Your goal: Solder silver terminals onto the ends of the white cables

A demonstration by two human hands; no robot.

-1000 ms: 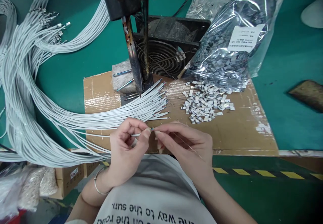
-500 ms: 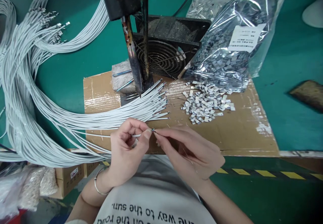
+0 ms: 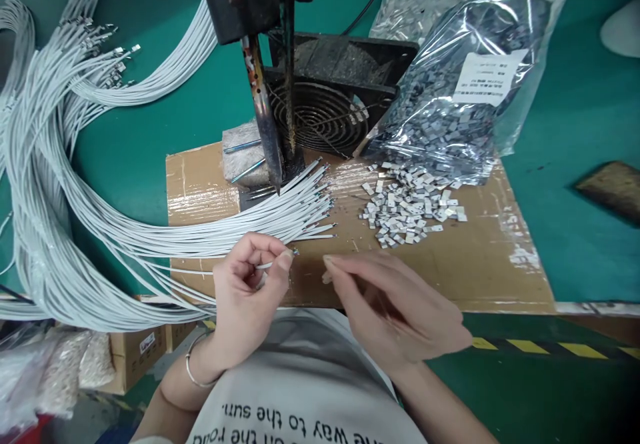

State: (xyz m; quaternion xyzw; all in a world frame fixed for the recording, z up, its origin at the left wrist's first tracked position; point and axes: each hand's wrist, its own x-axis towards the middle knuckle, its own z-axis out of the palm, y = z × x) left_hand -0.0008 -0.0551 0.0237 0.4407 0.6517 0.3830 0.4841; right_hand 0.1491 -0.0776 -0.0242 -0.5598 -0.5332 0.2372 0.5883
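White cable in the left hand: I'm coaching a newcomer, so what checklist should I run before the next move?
1. White cable gripped near its end by the left hand: ok.
2. Wire ends exposed past the grip: ok.
3. Wire ends neatly separated: cannot tell, too small.
4. Right hand apart from the left: ok, a gap shows.
5. Silver tabs laid out singly: not ok, they lie heaped.
6. Pointed tool off the cable bundle: cannot tell, they overlap in view.

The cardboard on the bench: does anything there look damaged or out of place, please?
The cardboard has a whitish, worn-looking patch near its right edge, unlike the brown around it. Small metallic pieces lie loose by the bag; whether spilled is unclear.
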